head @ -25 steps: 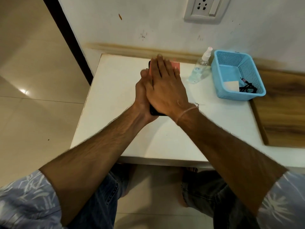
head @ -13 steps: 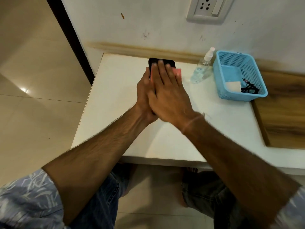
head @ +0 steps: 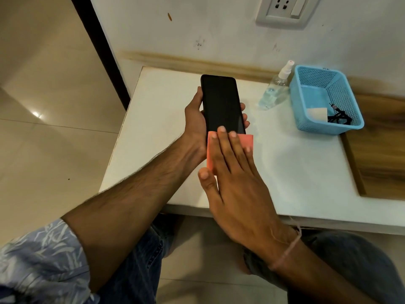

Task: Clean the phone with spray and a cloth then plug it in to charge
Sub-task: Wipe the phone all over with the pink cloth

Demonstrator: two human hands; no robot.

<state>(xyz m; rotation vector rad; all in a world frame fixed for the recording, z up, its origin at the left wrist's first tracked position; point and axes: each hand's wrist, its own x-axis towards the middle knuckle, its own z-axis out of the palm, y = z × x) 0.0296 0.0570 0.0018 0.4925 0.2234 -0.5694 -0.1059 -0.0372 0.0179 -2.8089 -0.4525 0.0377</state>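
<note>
Left hand [head: 194,119] grips the one phone [head: 221,102]; right hand [head: 236,185], fingers straight, presses the one cloth [head: 246,139] on its near end; one spray bottle [head: 276,88] right.

Left grip [head: 194,121] curled, thumb opposite fingertips; right grip [head: 236,185] flat, palm down, fingers straight

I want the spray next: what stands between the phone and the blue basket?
In the head view, the clear spray bottle stands on the white table between the phone and the blue basket, close to the basket's left wall.
</note>
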